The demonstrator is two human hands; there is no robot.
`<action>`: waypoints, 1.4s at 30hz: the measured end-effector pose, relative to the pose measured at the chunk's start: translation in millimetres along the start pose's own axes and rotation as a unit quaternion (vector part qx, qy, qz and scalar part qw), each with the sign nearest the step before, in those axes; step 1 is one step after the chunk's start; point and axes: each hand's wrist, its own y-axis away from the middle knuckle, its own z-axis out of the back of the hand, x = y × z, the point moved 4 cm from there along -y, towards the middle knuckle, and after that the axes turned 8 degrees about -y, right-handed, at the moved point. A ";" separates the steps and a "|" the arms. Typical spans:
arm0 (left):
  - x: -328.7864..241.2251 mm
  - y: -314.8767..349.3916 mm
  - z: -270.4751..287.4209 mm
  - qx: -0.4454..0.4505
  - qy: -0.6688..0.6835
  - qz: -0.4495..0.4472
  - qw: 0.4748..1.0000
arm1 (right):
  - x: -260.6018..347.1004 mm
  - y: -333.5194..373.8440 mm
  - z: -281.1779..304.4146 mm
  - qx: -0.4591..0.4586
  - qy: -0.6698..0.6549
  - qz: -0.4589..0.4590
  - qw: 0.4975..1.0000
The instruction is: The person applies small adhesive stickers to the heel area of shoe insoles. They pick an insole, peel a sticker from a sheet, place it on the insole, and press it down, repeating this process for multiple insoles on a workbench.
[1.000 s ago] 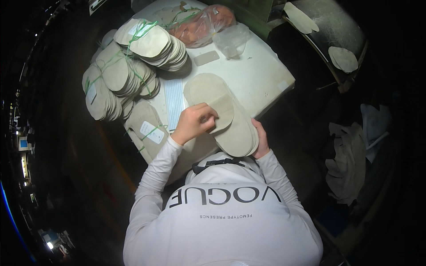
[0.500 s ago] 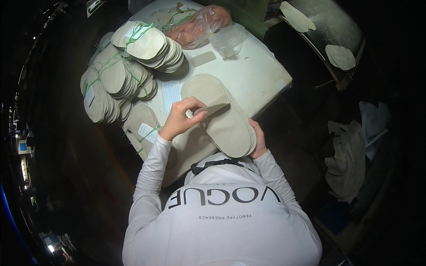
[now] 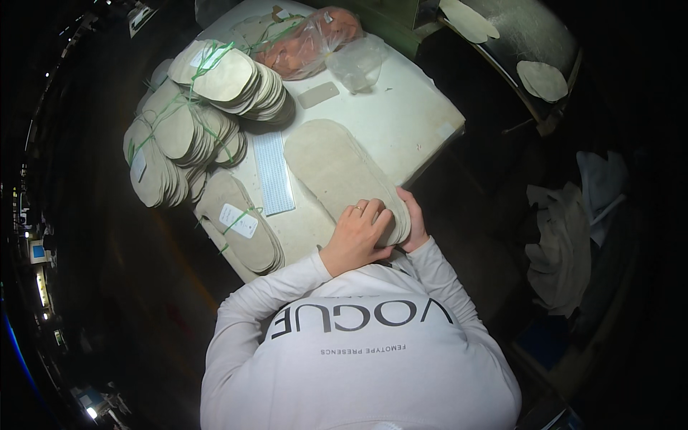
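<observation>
A small stack of beige, insole-shaped pieces [image 3: 330,161] lies slantwise on the white table, its near end close to my body. My left hand [image 3: 360,235] is bent over that near end, fingers curled on the top piece and its edge. At the right rim of the same end, my right hand [image 3: 414,221] grips the stack, with the thumb along the side and the other fingers partly hidden beneath. Left of the stack is a blue-and-white patterned strip [image 3: 273,175]. Farther left lies a tied bundle of similar pieces [image 3: 251,215] with a white label.
Several thick bundles of beige pieces [image 3: 222,75], tied with green string, crowd the table's left side. Behind are a clear bag of orange-brown material [image 3: 308,46] and a flat grey piece [image 3: 318,94]. To the right stand a metal surface [image 3: 527,43] and draped cloth [image 3: 559,244].
My left hand has come down from the middle of the stack to its near end. The piece it held folded up now lies flat. My right hand stays at the edge.
</observation>
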 end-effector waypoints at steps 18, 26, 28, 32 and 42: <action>21.9 14.9 14.4 -0.020 0.327 0.172 0.929 | 3.5 -2.5 3.2 -0.020 0.060 0.024 0.998; 50.5 25.6 13.1 -0.095 0.228 0.134 0.960 | 1.9 0.2 -2.3 0.007 0.051 0.031 0.998; 74.8 36.1 19.8 -0.206 0.051 0.191 0.958 | 2.6 0.3 0.6 -0.048 0.066 0.033 0.996; 87.2 55.3 9.5 -0.161 -0.048 0.185 0.968 | 2.6 -1.5 -0.4 -0.062 0.062 0.037 0.995; 80.8 60.6 6.3 -0.116 -0.084 0.139 0.980 | -0.5 4.9 1.0 -0.059 0.075 0.047 0.994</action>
